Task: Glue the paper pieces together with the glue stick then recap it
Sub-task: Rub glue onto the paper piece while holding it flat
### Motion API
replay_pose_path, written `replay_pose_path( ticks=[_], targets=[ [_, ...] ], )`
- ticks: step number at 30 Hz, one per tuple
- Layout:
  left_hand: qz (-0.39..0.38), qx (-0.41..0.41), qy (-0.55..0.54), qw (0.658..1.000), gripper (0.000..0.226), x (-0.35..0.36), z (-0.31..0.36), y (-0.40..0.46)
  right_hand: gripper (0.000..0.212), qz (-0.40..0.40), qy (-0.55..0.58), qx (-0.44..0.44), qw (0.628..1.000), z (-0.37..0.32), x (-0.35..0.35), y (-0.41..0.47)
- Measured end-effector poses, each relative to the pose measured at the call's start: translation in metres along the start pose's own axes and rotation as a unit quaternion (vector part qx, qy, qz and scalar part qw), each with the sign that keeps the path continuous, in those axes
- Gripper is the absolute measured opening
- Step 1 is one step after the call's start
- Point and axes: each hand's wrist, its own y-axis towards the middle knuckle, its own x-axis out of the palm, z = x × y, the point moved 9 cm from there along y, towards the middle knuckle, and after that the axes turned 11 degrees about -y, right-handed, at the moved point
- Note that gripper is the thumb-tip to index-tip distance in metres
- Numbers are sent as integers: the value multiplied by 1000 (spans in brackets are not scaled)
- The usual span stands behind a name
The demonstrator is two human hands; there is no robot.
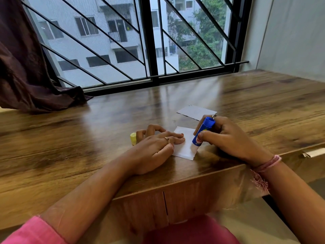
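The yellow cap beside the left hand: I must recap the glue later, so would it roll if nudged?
The yellow cap looks small and rounded, so probably light and easily knocked. The wooden table is glossy, so it may slide or roll. The left hand partly hides it, so whether it stands or lies is unclear.

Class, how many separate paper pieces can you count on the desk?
2. One white paper piece lies between the hands, pressed by the left hand. The other paper piece lies farther back, toward the window.
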Motion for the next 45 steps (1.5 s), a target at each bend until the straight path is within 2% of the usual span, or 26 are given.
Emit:
replay_pose_path(
  ticks=[5,9,14,18,22,26,29,33,37,39,42,45],
  targets=[
    [-1,1,-11,1000,50,-1,-1,1,7,-38,-1,-25,999,-7,8,-1],
    [5,6,7,1000,50,-1,1,0,10,16,-10,13,1000,6,-2,3],
    [1,-5,-13,1000,50,-1,1,0,10,-12,-19,2,1000,3,4,1],
    [7,-11,5,1000,51,-1,0,0,22,48,-24,44,998,16,-7,5],
    [8,-5,0,1000,51,-2,1,-1,13,14,-27,26,999,12,0,3],
    [8,-12,10,1000,52,-1,0,0,21,53,-37,54,996,19,-8,5],
    [8,2,3,1000,51,-1,2,1,13,10,-34,37,999,14,-1,3],
    [12,2,15,1000,51,-2,1,1,22,51,-25,61,997,21,-8,4],
    [7,-4,2,1000,51,-1,2,0,11,23,-10,37,999,15,-3,3],
    [10,-17,23,1000,51,-2,0,0,9,76,47,59,994,22,-13,3],
    [16,-24,54,998,52,-3,0,-1,9,171,147,128,966,43,-30,0],
    [24,-23,53,998,51,-3,0,-1,15,188,197,157,949,52,-33,-3]
  ],
)
